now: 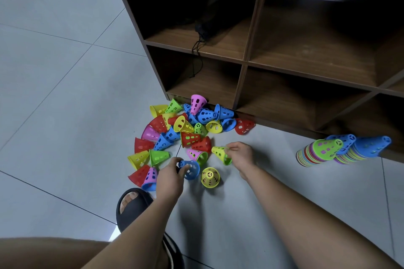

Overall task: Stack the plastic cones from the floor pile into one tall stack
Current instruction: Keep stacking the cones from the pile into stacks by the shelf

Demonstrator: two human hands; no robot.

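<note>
— On the floor [65,72] before the shelf unit [244,59], where do the cones lie?
— Loose pile [175,131] at centre; the stacks [323,150] lean well apart to the right, by the shelf foot. Left hand [171,176] grips a blue cone [192,169]; right hand [241,155] pinches a lime cone [222,154] by its wall.
— How should they handle?
— Probably light, thin, perforated plastic, slightly springy. Hold near the narrow tip, leaving the wide rim free to nest.
</note>
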